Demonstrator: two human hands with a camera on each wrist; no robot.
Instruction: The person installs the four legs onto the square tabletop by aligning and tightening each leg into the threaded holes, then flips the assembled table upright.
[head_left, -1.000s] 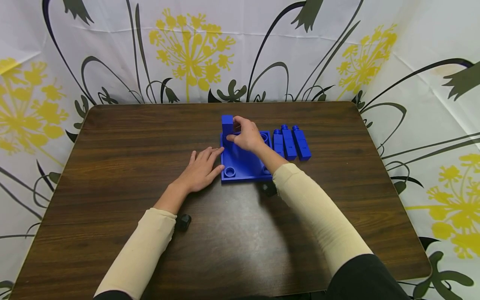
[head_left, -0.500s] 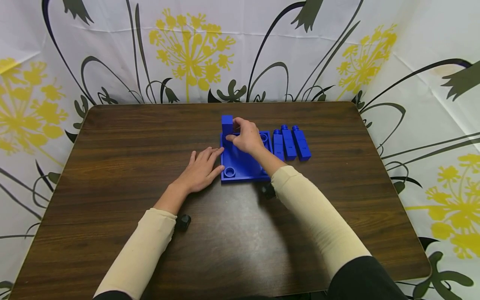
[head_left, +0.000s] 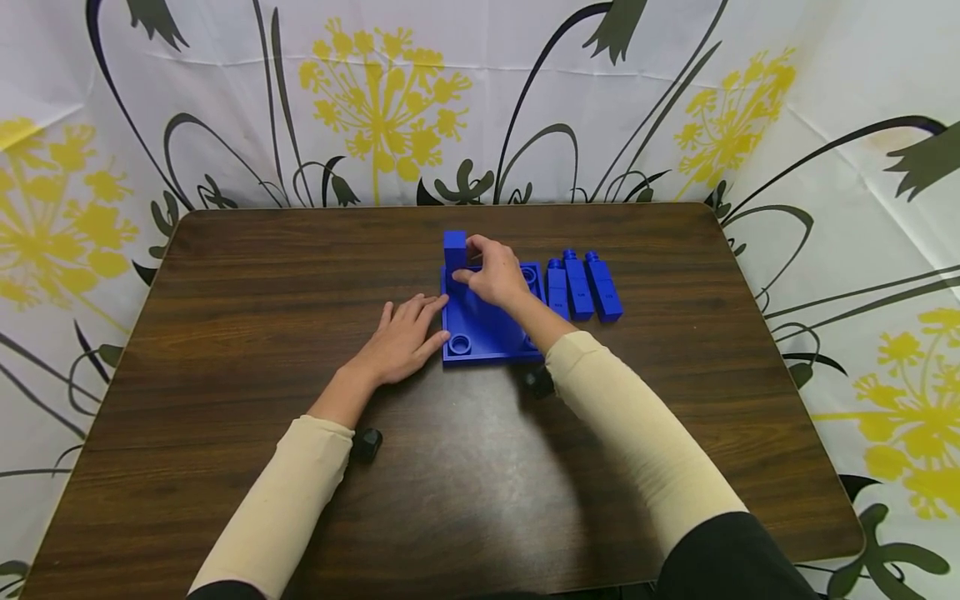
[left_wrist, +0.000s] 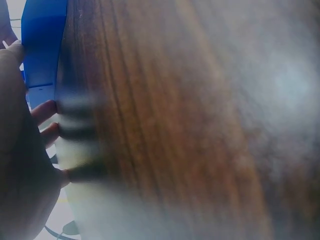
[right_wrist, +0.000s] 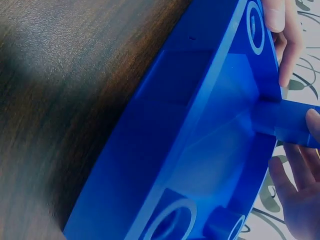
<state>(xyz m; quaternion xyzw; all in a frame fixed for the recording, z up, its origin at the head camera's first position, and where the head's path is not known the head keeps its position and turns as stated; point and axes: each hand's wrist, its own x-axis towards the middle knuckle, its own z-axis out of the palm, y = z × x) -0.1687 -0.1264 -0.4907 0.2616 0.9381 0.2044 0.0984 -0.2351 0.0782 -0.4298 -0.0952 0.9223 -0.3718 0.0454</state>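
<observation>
Right-hand grip: we've got the right hand [head_left: 491, 271] clamped on a blue leg [head_left: 454, 250], thumb on one side, fingers curled round the other.
Gripped leg: square-sided and upright, it sits at the 11 o'clock corner of the blue tray [head_left: 483, 321], lower end down inside the walls. We can't tell how deep it's seated.
Left hand: our left hand [head_left: 401, 337] isn't gripping anything; the fingers are apart and mostly straight, palm side down, with fingertips and thumb against the tray's 9 o'clock edge.
Tray: lying flat with its rim up, round sockets in the corners. We can see the 7 o'clock socket [head_left: 459, 344] clearly, while the forearm partly covers the one at 5.
Loose legs: three more blue legs [head_left: 577, 287] lie side by side off the tray's 3 o'clock edge, knobbed ends pointing roughly to 12.
Sleeves: both forearms wear cream sleeves [head_left: 637, 425], coming in from 7 and 4 o'clock.
Table: it's all on a dark wood-grain table [head_left: 300, 267].
Backdrop: up at 12 we've got white cloth [head_left: 525, 108] with yellow and grey plant prints.
</observation>
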